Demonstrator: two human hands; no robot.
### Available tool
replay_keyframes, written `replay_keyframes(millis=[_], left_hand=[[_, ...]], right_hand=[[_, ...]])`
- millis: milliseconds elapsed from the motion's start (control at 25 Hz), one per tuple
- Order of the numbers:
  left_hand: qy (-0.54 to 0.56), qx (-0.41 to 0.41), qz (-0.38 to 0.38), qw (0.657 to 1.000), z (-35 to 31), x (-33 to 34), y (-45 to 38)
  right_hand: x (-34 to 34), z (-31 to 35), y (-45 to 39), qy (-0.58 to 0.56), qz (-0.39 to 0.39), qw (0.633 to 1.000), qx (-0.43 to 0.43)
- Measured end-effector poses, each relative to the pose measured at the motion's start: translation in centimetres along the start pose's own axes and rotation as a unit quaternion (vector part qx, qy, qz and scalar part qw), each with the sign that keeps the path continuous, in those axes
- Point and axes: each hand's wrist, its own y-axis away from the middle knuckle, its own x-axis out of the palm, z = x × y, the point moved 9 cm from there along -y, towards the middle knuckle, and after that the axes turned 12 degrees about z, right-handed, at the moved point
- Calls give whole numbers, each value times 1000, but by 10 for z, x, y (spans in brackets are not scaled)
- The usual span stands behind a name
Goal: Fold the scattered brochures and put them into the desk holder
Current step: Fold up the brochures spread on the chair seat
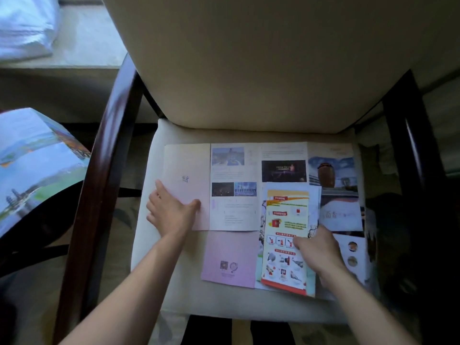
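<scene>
Several brochures lie spread on a cream chair seat (174, 295). A wide unfolded brochure (236, 185) with photo panels spans the seat; its pale pink left panel lies under my left hand (171, 212), which rests flat with fingers spread. A folded pink brochure (230, 260) lies in front of it. A red and yellow leaflet (283, 220) tops a small stack at the right, and my right hand (316, 252) presses on the leaflet's right edge with curled fingers. More brochures (341, 212) lie under and beside that stack. No desk holder is in view.
The chair has a tall cream backrest (249, 58) and dark wooden arms (104, 170) on both sides. Another large colourful printed sheet (32, 160) lies at the left, outside the chair. A pale ledge with a white bag (22, 23) is at the far left.
</scene>
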Motion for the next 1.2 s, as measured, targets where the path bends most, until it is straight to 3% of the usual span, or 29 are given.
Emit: replay_keyframes(millis=[120,200,320,400,560,640,880,1040,1200], left_hand=[[105,-5,3,995,-1,-21,-5],[131,37,29,990,-17,-35,-1],[122,123,105,979,-54,-45,17],[69,170,125,975,-75,-56,33],[-40,236,0,971,-105,-131,57],[-76,260,-27,962,-120,-170,70],[-109,254,6,961,-169,-283,114],[-105,293,35,950,-214,-344,172],[-67,355,-1,933,-250,-406,236]], right_hand=[[0,-14,9,13,-11,999,35],[-5,-14,15,54,-31,997,50],[-13,23,32,137,-124,982,-29],[-7,56,39,148,-141,974,-97],[13,95,39,128,-89,978,-140],[20,111,52,118,-51,981,-143],[22,190,143,115,50,978,-164],[19,279,225,87,99,957,-259],[15,343,300,20,143,929,-340]])
